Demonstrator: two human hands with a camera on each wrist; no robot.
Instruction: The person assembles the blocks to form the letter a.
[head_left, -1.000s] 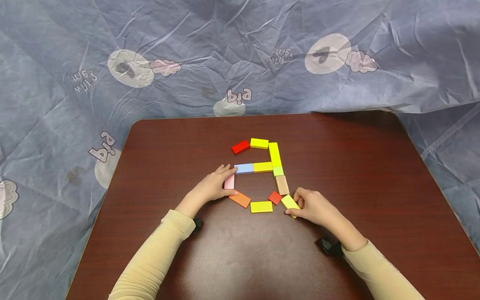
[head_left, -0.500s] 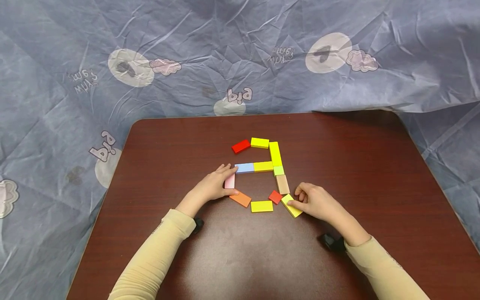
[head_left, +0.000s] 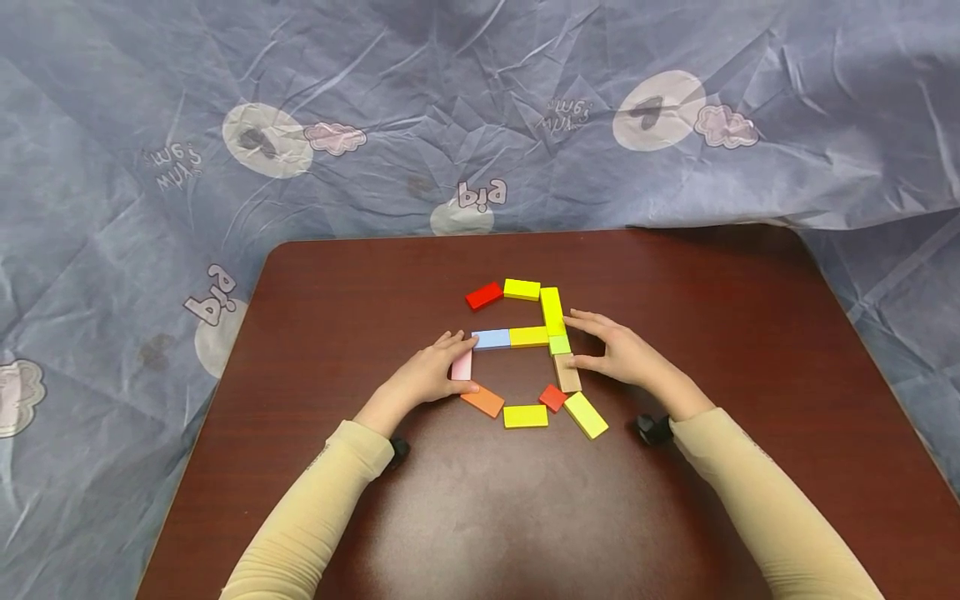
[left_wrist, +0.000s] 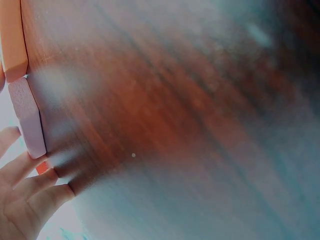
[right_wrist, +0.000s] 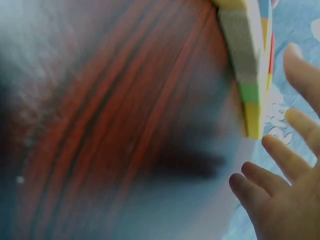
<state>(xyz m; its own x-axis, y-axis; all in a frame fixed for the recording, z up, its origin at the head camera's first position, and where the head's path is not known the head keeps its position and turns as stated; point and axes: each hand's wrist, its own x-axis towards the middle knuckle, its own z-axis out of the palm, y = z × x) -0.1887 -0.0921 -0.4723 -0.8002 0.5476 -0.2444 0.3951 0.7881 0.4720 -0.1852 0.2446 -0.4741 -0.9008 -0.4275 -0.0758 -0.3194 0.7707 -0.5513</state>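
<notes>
In the head view flat blocks lie in a letter-like outline. My left hand (head_left: 427, 371) rests at its left side, fingers spread. Its fingertips touch the pink block (head_left: 462, 366) and the end of the blue block (head_left: 492, 339); the thumb lies on the orange block (head_left: 483, 401). My right hand (head_left: 626, 354) is at the right side, fingers extended and holding nothing. Its thumb is by the tan block (head_left: 567, 374), its fingers beside the long yellow block (head_left: 552, 310). The small green block (head_left: 559, 345) lies between those two. Below sits a slanted yellow block (head_left: 586, 415).
A red block (head_left: 484, 296) and a yellow block (head_left: 522, 289) form the top. A yellow block (head_left: 528, 337) continues the middle bar. Along the bottom lie another yellow block (head_left: 526, 417) and a small red block (head_left: 552, 397). The brown table (head_left: 480, 517) meets a grey-blue cloth (head_left: 390, 200) behind.
My right hand has let go of the slanted yellow block and moved up beside the tan and long yellow blocks, its fingers spreading. The left hand has stayed in place.
</notes>
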